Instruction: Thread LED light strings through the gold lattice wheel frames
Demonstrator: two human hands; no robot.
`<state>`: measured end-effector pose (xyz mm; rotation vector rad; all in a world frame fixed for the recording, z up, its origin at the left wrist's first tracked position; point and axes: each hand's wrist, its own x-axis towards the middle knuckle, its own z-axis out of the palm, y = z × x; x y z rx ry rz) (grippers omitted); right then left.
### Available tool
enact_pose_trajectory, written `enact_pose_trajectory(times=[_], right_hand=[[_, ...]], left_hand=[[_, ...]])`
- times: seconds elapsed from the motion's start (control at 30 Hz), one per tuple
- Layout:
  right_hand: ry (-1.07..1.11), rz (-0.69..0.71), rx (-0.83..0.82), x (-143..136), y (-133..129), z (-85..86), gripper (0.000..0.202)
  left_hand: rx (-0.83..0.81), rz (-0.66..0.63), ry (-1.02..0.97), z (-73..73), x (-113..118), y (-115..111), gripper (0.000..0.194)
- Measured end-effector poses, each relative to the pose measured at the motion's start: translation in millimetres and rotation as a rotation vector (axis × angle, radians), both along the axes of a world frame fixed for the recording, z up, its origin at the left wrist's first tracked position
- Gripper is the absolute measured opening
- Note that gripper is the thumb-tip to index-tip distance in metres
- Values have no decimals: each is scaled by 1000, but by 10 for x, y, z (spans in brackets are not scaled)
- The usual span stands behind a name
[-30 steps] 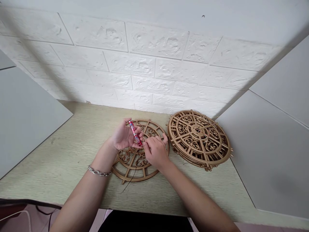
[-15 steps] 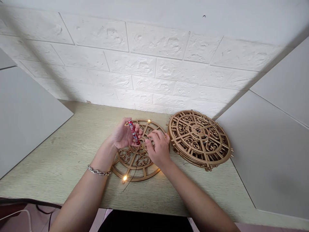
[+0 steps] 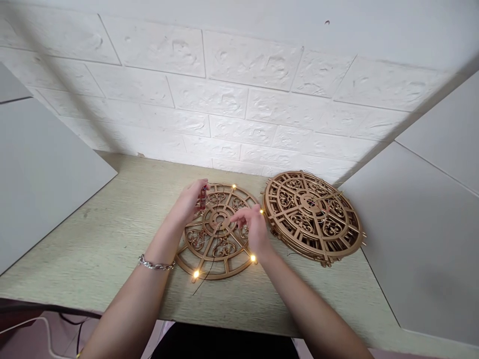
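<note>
My left hand [image 3: 189,202] is closed around a red battery [image 3: 203,197], held upright above the upper left edge of a round bronze-coloured openwork panel [image 3: 224,275]. Earlier two red batteries showed end to end; now the fingers hide part of them. My right hand [image 3: 257,232] hovers over the panel's right side, its fingers pointing left and apart, with nothing visible in them. Small lit bulbs [image 3: 196,274] glow at several points around the panel's rim. A thin dark wire [image 3: 213,254] runs from its centre past the near edge.
To the right lies a stack of similar round bronze panels [image 3: 324,254] with thin wires on top. A white brick-pattern wall [image 3: 239,134] stands behind the pale wooden table [image 3: 123,239]. Grey panels [image 3: 45,174] flank both sides. Cables [image 3: 47,324] hang at the lower left.
My left hand has turned from palm-up to knuckles outward, with the battery now upright. My right hand has shifted right, away from the centre, uncovering more of the panel and its lights.
</note>
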<state>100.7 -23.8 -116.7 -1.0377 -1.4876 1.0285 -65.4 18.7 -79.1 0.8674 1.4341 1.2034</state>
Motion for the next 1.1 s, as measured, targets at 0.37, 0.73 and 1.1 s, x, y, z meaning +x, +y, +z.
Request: enact_pose_trajectory(times=[0.37, 0.73, 1.1], right_hand=[[-763, 177, 334, -33, -32, -85, 28], [-881, 208, 507, -205, -129, -122, 31], [-878, 234, 272, 9, -3, -2, 25]], left_hand=[[190, 23, 355, 3, -3, -31, 25], [206, 23, 363, 27, 46, -34, 19], [152, 5, 220, 31, 42, -49, 24]])
